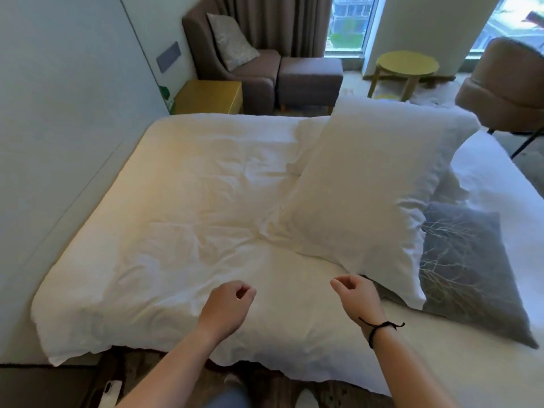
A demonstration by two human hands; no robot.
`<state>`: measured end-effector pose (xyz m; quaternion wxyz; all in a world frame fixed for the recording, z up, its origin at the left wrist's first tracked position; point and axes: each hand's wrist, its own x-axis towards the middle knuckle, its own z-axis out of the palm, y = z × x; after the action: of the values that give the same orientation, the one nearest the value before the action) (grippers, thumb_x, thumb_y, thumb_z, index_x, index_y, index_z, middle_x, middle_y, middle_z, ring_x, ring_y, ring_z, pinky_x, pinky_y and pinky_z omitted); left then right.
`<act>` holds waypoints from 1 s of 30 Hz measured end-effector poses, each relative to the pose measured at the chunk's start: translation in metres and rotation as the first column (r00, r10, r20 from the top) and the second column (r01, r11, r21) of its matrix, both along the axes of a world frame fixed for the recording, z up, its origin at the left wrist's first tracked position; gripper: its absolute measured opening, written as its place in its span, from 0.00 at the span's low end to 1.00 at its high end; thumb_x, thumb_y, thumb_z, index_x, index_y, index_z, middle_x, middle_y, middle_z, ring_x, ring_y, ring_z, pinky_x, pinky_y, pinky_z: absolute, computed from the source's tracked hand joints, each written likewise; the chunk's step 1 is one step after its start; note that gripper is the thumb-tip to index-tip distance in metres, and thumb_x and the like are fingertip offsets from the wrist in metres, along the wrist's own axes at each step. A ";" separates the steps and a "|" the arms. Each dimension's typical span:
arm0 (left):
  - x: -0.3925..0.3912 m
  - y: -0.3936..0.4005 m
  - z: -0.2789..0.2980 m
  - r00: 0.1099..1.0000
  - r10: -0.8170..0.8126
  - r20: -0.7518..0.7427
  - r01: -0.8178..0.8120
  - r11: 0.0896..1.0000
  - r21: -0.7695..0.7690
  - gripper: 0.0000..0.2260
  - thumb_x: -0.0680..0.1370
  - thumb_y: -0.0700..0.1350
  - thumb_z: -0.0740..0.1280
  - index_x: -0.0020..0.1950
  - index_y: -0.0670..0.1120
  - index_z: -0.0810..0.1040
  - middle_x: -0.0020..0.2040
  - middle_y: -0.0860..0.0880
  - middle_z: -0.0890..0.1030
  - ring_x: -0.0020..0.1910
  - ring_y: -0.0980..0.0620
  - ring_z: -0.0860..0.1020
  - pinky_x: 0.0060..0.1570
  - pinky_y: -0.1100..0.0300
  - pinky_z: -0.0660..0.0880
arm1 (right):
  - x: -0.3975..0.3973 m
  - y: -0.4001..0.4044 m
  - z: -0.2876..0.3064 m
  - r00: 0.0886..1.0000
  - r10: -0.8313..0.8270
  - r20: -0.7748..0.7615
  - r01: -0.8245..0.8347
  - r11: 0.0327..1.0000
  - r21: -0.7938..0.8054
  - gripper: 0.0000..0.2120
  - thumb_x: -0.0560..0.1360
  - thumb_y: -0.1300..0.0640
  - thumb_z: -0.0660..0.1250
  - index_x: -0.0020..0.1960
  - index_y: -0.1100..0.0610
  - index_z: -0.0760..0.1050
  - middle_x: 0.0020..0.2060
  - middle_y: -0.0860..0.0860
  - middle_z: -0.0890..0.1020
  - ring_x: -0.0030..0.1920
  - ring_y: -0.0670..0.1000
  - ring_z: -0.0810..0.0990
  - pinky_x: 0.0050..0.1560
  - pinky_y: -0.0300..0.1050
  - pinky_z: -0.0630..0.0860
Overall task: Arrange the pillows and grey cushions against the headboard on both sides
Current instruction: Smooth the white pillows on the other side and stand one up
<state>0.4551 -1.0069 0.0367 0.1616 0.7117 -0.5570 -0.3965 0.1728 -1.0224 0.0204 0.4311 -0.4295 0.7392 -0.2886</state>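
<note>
A large white pillow (pixel 368 184) lies on the white bed (pixel 191 201), right of the middle. It partly covers a grey cushion (pixel 468 269) with a pale branch pattern. Another white pillow (pixel 309 142) peeks out behind the large one. The headboard panel (pixel 59 128) runs along the left side of the bed. My left hand (pixel 226 304) hovers over the near edge of the duvet, fingers loosely curled, holding nothing. My right hand (pixel 356 293) hovers just short of the large pillow's near corner, curled and holding nothing, with a black cord on the wrist.
A yellow bedside cabinet (pixel 209 97) stands at the far corner. Behind it are a brown armchair (pixel 235 63) with a patterned cushion (pixel 229 39) and a footstool (pixel 309 78). A round yellow table (pixel 406 64) and another chair (pixel 506 83) stand by the windows.
</note>
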 end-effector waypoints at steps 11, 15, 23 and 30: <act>-0.075 -0.140 -0.044 0.984 -0.016 -0.178 0.040 0.990 0.132 0.11 0.76 0.49 0.67 0.35 0.50 0.81 0.32 0.53 0.82 0.38 0.50 0.82 0.38 0.56 0.76 | -0.086 -0.026 0.002 0.957 -0.229 -0.179 0.253 0.959 0.131 0.06 0.74 0.52 0.70 0.49 0.51 0.79 0.43 0.45 0.83 0.46 0.44 0.81 0.45 0.42 0.75; -0.109 -0.178 -0.050 0.978 -0.074 -0.197 0.100 0.987 0.125 0.11 0.77 0.50 0.67 0.36 0.51 0.81 0.31 0.55 0.82 0.37 0.52 0.81 0.37 0.58 0.73 | -0.114 -0.060 0.006 0.928 -0.297 -0.225 0.327 0.939 0.106 0.11 0.74 0.50 0.69 0.54 0.51 0.77 0.44 0.43 0.81 0.45 0.42 0.80 0.44 0.44 0.76; -0.158 -0.202 -0.058 0.985 -0.118 -0.127 0.134 0.983 0.124 0.04 0.77 0.50 0.67 0.44 0.56 0.81 0.43 0.61 0.82 0.44 0.63 0.78 0.40 0.67 0.69 | -0.168 -0.138 -0.040 0.934 -0.332 -0.128 0.353 0.913 0.206 0.32 0.74 0.43 0.69 0.72 0.56 0.64 0.67 0.55 0.74 0.64 0.54 0.74 0.64 0.54 0.72; -0.203 -0.221 -0.052 0.995 -0.098 -0.004 0.098 0.987 0.125 0.03 0.78 0.51 0.67 0.49 0.56 0.80 0.42 0.57 0.83 0.39 0.62 0.79 0.38 0.66 0.70 | -0.213 -0.209 -0.078 0.945 -0.323 -0.056 0.326 0.909 0.258 0.32 0.68 0.37 0.71 0.63 0.57 0.71 0.54 0.54 0.80 0.54 0.57 0.78 0.50 0.49 0.74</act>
<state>0.2525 -1.2276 -0.0157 0.0966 0.6925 -0.5655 -0.4373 -0.0406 -1.2311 -0.0573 0.4258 -0.2412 0.8347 -0.2526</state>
